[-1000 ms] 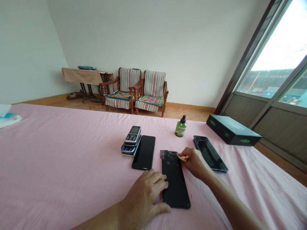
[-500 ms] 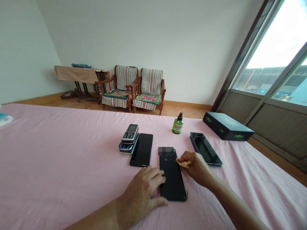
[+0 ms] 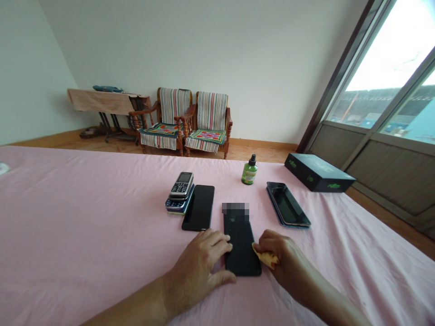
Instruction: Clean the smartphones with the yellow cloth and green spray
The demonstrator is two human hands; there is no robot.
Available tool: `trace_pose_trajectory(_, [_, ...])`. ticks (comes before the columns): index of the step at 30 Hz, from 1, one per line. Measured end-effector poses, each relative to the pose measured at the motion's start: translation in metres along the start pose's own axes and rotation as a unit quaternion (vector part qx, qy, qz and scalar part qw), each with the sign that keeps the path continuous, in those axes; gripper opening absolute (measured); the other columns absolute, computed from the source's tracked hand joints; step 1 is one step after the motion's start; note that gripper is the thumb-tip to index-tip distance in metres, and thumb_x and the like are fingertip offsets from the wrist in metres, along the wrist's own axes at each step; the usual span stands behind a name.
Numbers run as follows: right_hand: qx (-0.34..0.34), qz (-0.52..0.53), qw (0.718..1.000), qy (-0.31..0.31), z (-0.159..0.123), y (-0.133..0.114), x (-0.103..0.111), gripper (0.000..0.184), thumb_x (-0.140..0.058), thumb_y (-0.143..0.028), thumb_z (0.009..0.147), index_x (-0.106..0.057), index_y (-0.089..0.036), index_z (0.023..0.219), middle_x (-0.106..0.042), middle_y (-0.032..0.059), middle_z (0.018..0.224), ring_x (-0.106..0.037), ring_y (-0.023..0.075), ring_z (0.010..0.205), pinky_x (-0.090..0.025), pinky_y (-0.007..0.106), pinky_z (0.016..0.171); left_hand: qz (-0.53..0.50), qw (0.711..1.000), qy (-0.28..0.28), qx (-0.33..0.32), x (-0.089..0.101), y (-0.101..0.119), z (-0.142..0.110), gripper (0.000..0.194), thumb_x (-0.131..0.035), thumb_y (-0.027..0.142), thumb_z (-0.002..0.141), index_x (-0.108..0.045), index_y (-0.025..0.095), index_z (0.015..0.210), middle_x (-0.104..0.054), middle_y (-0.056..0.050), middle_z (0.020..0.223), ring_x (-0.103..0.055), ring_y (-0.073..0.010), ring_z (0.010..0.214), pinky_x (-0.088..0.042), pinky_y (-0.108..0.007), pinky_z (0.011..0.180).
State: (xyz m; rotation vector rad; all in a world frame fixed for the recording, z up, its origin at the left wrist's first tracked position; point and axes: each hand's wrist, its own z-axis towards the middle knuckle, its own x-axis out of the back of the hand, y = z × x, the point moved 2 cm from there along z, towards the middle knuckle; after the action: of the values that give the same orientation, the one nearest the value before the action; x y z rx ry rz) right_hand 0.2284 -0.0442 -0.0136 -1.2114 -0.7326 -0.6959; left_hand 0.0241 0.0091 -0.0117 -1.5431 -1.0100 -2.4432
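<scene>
A black smartphone (image 3: pixel 242 253) lies flat on the pink sheet in front of me, its far end blurred out. My left hand (image 3: pixel 204 260) grips its left edge, fingertips and thumb resting on the phone. A yellow cloth (image 3: pixel 267 258) is pinched in my right hand (image 3: pixel 283 253), which presses it against the phone's right edge. Left of this phone lies another black smartphone (image 3: pixel 200 208), screen up. Beside that is a stack of older phones with a silver keypad phone (image 3: pixel 182 184) on top.
Behind the phones stands a green spray bottle (image 3: pixel 249 171). To the right lie a stacked dark-screened device (image 3: pixel 288 206) and a black box (image 3: pixel 317 174). The pink sheet (image 3: pixel 84 217) spreads all around. Two wooden armchairs (image 3: pixel 207 122) and a cloth-covered table (image 3: pixel 102 102) stand by the wall.
My right hand has slid the yellow cloth down the phone's right edge, toward me. My left hand stays on the phone's left edge. The whole view has shifted slightly.
</scene>
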Motion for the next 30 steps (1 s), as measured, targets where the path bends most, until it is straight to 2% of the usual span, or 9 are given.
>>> trace_pose_trajectory(6, [-0.005, 0.019, 1.000, -0.012, -0.028, -0.001, -0.010, 0.026, -0.048, -0.002, 0.080, -0.063, -0.019, 0.066, -0.059, 0.0026, 0.072, -0.058, 0.0135, 0.063, -0.036, 0.025, 0.055, 0.002, 1.000, -0.001, 0.000, 0.000, 0.000, 0.000, 0.047, -0.080, 0.037, 0.074, -0.065, 0.017, 0.113, -0.065, -0.011, 0.117, -0.058, -0.0283, 0.108, -0.047, -0.044, 0.096])
trace_pose_trajectory(10, [-0.001, 0.061, 0.997, -0.047, -0.031, -0.012, -0.005, 0.022, -0.056, -0.004, 0.076, -0.068, -0.020, 0.067, -0.062, 0.0020, 0.070, -0.059, 0.0126, 0.058, -0.036, 0.023, 0.049, -0.004, 1.000, -0.011, 0.010, 0.001, 0.002, 0.000, 0.046, -0.081, 0.035, 0.074, -0.066, 0.015, 0.112, -0.064, -0.012, 0.117, -0.058, -0.0290, 0.109, -0.046, -0.045, 0.096])
trace_pose_trajectory(12, [0.003, 0.083, 0.996, -0.025, -0.020, -0.015, 0.002, 0.022, -0.057, -0.005, 0.074, -0.071, -0.022, 0.071, -0.064, 0.0016, 0.071, -0.060, 0.0125, 0.059, -0.038, 0.022, 0.050, -0.012, 1.000, -0.010, 0.015, 0.003, 0.003, -0.001, 0.045, -0.080, 0.033, 0.075, -0.066, 0.014, 0.112, -0.063, -0.012, 0.118, -0.057, -0.0289, 0.110, -0.045, -0.045, 0.098])
trace_pose_trajectory(15, [0.023, 0.077, 0.996, 0.049, 0.012, -0.010, 0.011, 0.024, -0.056, -0.005, 0.075, -0.072, -0.022, 0.080, -0.066, 0.0023, 0.077, -0.063, 0.0143, 0.067, -0.043, 0.023, 0.058, -0.025, 0.999, -0.002, 0.022, 0.005, 0.004, -0.002, 0.044, -0.079, 0.029, 0.075, -0.065, 0.014, 0.114, -0.059, -0.013, 0.123, -0.054, -0.0283, 0.115, -0.044, -0.043, 0.100])
trace_pose_trajectory(19, [0.034, 0.020, 0.994, 0.105, 0.061, 0.012, 0.009, 0.024, -0.055, -0.003, 0.072, -0.071, -0.019, 0.078, -0.067, 0.0029, 0.077, -0.062, 0.0146, 0.067, -0.044, 0.024, 0.062, -0.040, 0.999, -0.006, 0.031, 0.006, 0.003, -0.002, 0.045, -0.080, 0.026, 0.073, -0.065, 0.015, 0.114, -0.058, -0.012, 0.122, -0.054, -0.0275, 0.115, -0.045, -0.041, 0.100])
trace_pose_trajectory(22, [0.036, 0.009, 0.992, 0.123, 0.086, 0.029, 0.003, 0.021, -0.054, -0.004, 0.073, -0.071, -0.017, 0.078, -0.065, 0.0042, 0.076, -0.061, 0.0155, 0.068, -0.043, 0.025, 0.062, -0.047, 0.998, -0.015, 0.037, 0.006, 0.003, -0.001, 0.046, -0.081, 0.026, 0.072, -0.065, 0.017, 0.114, -0.060, -0.011, 0.118, -0.056, -0.0267, 0.112, -0.045, -0.041, 0.099])
trace_pose_trajectory(26, [0.056, 0.007, 0.991, 0.120, 0.098, 0.042, -0.005, 0.025, -0.052, -0.002, 0.071, -0.070, -0.017, 0.078, -0.063, 0.0035, 0.076, -0.060, 0.0152, 0.069, -0.043, 0.025, 0.063, -0.051, 0.998, -0.016, 0.042, 0.005, 0.002, -0.002, 0.047, -0.082, 0.025, 0.072, -0.065, 0.018, 0.115, -0.060, -0.010, 0.118, -0.056, -0.0264, 0.111, -0.045, -0.041, 0.099])
trace_pose_trajectory(30, [0.084, 0.011, 0.991, 0.106, 0.090, 0.042, -0.008, 0.033, -0.049, 0.002, 0.069, -0.072, -0.018, 0.083, -0.062, 0.0043, 0.080, -0.060, 0.0164, 0.074, -0.044, 0.026, 0.067, -0.051, 0.998, -0.013, 0.040, 0.005, 0.000, -0.002, 0.048, -0.083, 0.028, 0.071, -0.065, 0.019, 0.115, -0.060, -0.010, 0.118, -0.056, -0.0269, 0.112, -0.045, -0.042, 0.099])
